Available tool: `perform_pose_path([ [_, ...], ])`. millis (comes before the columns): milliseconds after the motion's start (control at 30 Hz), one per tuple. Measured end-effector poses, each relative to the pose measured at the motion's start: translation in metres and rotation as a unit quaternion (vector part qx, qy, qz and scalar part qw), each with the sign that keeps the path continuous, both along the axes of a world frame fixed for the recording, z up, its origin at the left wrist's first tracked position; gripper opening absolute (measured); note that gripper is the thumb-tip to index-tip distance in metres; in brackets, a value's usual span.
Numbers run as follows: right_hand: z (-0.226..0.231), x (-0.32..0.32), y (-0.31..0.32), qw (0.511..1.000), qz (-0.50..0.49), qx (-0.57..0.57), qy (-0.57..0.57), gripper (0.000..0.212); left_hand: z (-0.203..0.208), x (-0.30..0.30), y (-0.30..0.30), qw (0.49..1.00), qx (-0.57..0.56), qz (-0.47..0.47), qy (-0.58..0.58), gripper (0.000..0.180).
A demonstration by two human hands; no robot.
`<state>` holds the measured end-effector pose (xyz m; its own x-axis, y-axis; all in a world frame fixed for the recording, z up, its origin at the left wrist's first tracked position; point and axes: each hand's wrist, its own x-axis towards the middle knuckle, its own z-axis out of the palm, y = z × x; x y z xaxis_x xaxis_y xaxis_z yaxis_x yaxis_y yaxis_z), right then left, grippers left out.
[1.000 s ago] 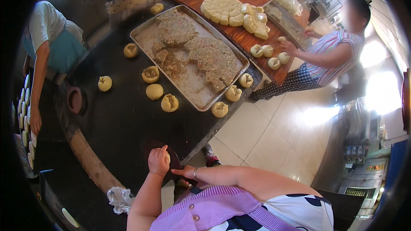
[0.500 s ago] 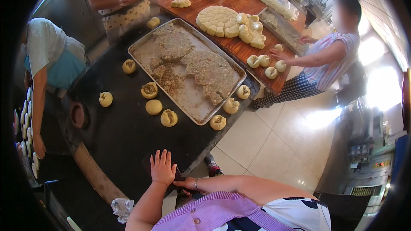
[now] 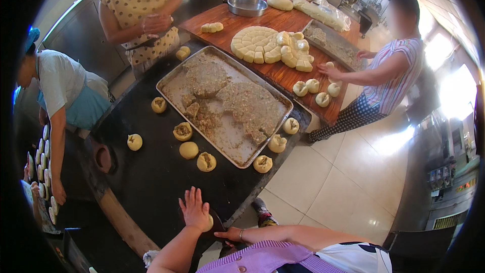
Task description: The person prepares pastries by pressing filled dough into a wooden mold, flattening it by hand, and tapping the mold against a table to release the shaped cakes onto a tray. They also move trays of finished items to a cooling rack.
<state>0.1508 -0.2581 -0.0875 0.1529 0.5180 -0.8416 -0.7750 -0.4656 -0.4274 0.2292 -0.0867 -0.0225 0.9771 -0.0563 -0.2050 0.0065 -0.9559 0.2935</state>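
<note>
My left hand (image 3: 194, 209) lies palm down near the front edge of the dark worktop (image 3: 151, 182), fingers spread. A pale dough piece (image 3: 208, 223) shows beside its palm, mostly covered by it. My right hand (image 3: 231, 234) is close by at the worktop's edge, fingers curled at a dark flat thing that I cannot make out. Ahead of my hands sit filled dough buns, such as one bun (image 3: 206, 162) with its filling showing through the top and a smooth one (image 3: 188, 150). A large metal tray (image 3: 227, 151) of ground filling (image 3: 247, 106) rests beyond them.
A wooden table (image 3: 222, 40) holds cut dough pieces (image 3: 257, 43), a round pan (image 3: 246, 6) and more buns. One person (image 3: 394, 60) works there at the right. Another person (image 3: 139, 20) stands behind the tray; a third (image 3: 76, 81) bends at the left over flat breads (image 3: 45, 156).
The view has shifted, so the tray and buns sit lower. A dough piece now shows beside my left palm. The person at the left comes more into view.
</note>
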Motion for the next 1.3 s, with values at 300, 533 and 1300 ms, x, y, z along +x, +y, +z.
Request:
perform_pose_path([
  [300, 0.009, 0.002, -0.002, 1.0, 0.005, -0.006, -0.022, 0.075, 0.008, 0.004, -0.009, 0.998, 0.055, -0.016, -0.003, 0.061],
  [533, 0.024, 0.005, -0.006, 0.999, 0.013, -0.002, -0.043, 0.072, 0.023, -0.013, -0.024, 0.985, 0.045, -0.153, 0.06, 0.07],
  [1300, 0.007, 0.0, -0.004, 0.996, 0.048, 0.006, -0.068, 0.075, 0.005, -0.058, 0.014, 0.995, 0.012, -0.087, 0.048, 0.09],
])
